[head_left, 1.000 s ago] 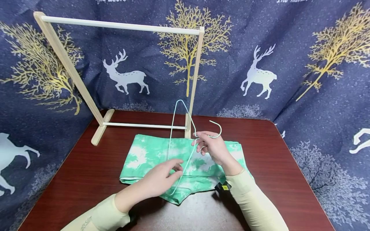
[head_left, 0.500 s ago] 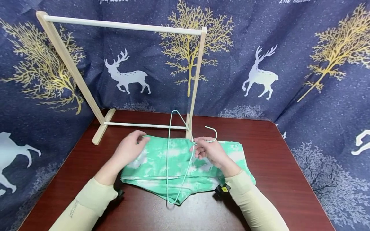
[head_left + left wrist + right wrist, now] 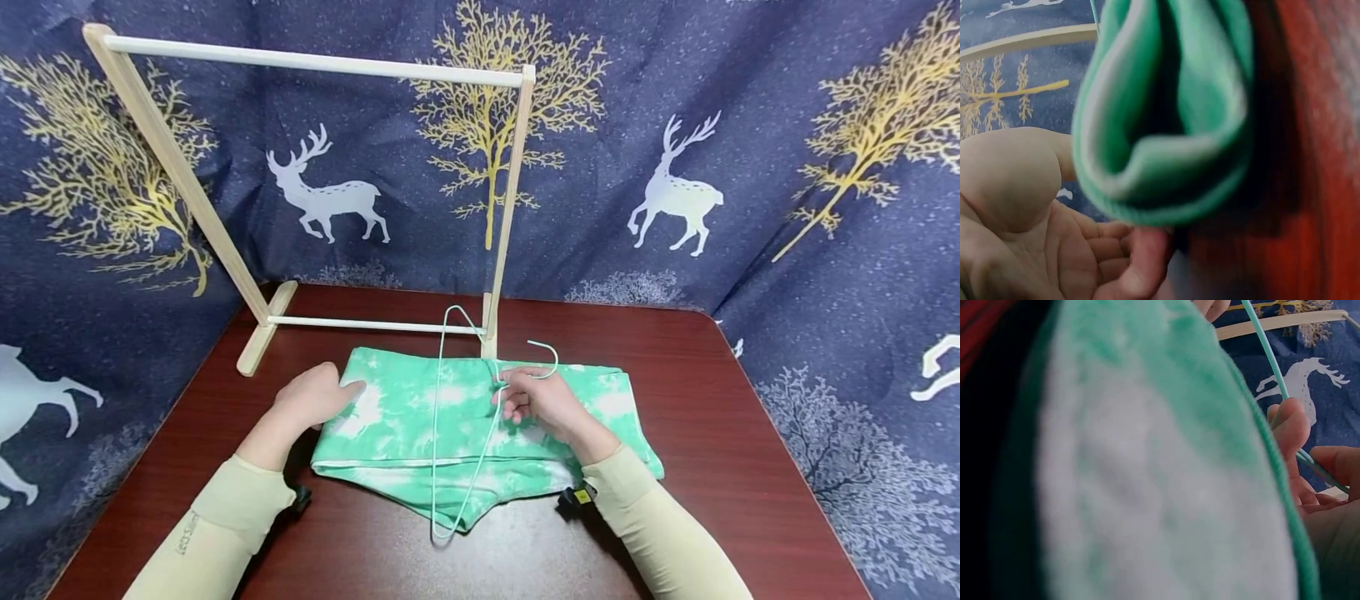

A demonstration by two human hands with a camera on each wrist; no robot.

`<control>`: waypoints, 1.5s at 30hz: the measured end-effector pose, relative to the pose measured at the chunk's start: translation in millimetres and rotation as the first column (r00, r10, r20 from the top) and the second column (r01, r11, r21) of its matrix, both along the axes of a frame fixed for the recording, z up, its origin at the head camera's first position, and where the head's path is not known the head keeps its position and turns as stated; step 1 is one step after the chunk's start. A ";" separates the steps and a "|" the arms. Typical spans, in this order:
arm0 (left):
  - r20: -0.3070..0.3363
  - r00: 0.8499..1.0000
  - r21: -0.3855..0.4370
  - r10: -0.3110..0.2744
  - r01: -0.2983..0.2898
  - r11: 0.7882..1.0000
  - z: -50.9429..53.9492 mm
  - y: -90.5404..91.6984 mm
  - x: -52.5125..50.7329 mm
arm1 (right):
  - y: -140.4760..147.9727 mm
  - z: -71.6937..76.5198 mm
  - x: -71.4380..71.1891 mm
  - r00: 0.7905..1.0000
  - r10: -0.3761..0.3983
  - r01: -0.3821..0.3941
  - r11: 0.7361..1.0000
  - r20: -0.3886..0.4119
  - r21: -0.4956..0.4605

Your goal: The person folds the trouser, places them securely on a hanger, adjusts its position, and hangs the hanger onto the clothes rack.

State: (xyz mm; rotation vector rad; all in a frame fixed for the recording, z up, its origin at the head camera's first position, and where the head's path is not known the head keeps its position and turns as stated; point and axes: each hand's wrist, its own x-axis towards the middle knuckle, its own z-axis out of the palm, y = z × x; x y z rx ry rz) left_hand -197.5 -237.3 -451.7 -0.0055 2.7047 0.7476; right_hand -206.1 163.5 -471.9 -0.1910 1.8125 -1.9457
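A green and white tie-dye garment (image 3: 405,408) lies folded flat on the table. My left hand (image 3: 315,396) holds its left edge, thumb on top; in the left wrist view, the curled fingers of that hand (image 3: 1035,219) touch the underside of the folded cloth (image 3: 1210,81). Over the middle of the garment, my right hand (image 3: 543,400) pinches a thin pale-green wire hanger (image 3: 434,433) near its neck, the hook pointing right. The hanger's long loop slants across the cloth, one end near the front point. The right wrist view shows the hanger wire (image 3: 1264,344) between the fingers.
A wooden rack with a white top bar (image 3: 315,61) stands at the back left, its right foot just behind the garment. The dark red table (image 3: 705,417) meets a blue patterned curtain (image 3: 585,167) along the back.
My left hand has left the hanger's side and moved left to the garment's left edge, then slightly nearer. My right hand has lowered the hanger a little toward the cloth.
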 end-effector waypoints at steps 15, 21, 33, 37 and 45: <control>0.176 0.984 0.566 -0.039 -0.069 0.822 -13.7 -23.0 -11.6 | 0.4 -9.1 -1.9 0.999 0.019 -0.019 1.000 0.035 0.001; 0.063 0.998 0.696 -0.013 -0.035 0.717 2.5 -1.0 -5.2 | 0.5 -8.6 -1.9 0.999 0.011 -0.011 1.000 0.044 0.002; -0.238 0.971 0.601 0.010 0.140 0.787 19.7 90.5 6.3 | -0.3 -9.6 -0.1 0.999 0.000 0.000 1.000 0.046 0.004; -0.296 0.955 0.528 -0.010 0.173 0.831 13.9 117.9 6.4 | -2.1 -10.3 0.0 0.999 -0.012 0.011 1.000 0.035 0.019; -0.295 0.954 0.349 -0.057 0.164 0.923 -11.6 154.7 1.5 | -2.6 -10.8 -1.7 0.999 -0.046 0.045 0.998 0.011 0.043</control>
